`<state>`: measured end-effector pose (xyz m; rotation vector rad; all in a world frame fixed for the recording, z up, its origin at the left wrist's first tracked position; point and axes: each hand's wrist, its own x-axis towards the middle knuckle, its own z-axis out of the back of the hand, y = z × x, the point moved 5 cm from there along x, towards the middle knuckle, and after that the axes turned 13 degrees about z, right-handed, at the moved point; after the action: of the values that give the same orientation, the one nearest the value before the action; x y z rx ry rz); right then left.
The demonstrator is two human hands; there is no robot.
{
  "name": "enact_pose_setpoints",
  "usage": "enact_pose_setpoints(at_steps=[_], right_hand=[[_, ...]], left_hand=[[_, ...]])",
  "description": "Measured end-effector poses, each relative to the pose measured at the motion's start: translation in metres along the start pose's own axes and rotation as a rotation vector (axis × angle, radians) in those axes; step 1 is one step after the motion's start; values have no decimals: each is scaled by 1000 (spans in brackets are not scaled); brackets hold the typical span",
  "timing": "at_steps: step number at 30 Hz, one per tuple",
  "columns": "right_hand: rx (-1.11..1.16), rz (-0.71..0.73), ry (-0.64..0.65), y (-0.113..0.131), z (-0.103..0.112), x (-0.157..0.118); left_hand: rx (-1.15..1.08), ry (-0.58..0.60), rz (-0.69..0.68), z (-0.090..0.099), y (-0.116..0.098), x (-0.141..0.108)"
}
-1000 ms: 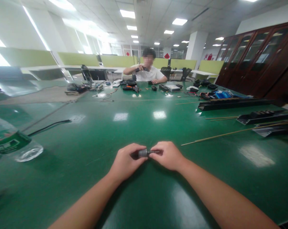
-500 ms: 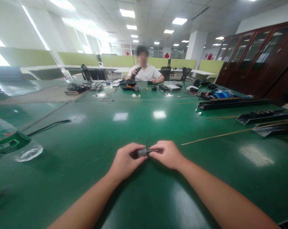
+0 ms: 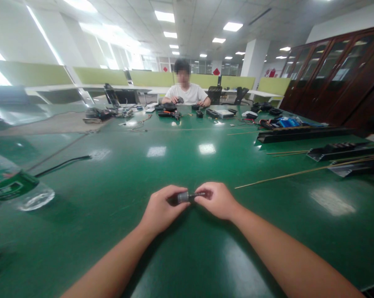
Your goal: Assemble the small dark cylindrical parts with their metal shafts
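While the left hand (image 3: 158,209) grips a grey cylinder (image 3: 183,197) and the right hand (image 3: 217,200) pinches its dark, slender end (image 3: 192,197), both parts lie over the green counter (image 3: 125,165), any next move seemingly calling for steady alignment.

The green tabletop (image 3: 118,174) was smooth and glossy, mirroring the ceiling lights (image 3: 233,27) in bright patches. Near its middle, the grey cylinder (image 3: 183,197) looked like smooth metal with a soft sheen, and the dark shaft (image 3: 197,195) looked metallic too. On the left, the bottle (image 3: 39,198) was clear, shiny plastic. On the right, the black channel (image 3: 298,135) had a metallic look, the cabinet (image 3: 322,78) polished wood with glassy panes; the far shirt (image 3: 188,94) was matt white cloth
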<state>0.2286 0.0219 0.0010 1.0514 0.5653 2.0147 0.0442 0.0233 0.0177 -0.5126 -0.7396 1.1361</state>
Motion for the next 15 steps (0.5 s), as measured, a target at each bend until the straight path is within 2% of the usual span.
enact_pose_setpoints(at_steps=[15], right_hand=[[28, -39, -21, -1, 2, 0]], left_hand=[[-7, -52, 19, 4, -1, 0]])
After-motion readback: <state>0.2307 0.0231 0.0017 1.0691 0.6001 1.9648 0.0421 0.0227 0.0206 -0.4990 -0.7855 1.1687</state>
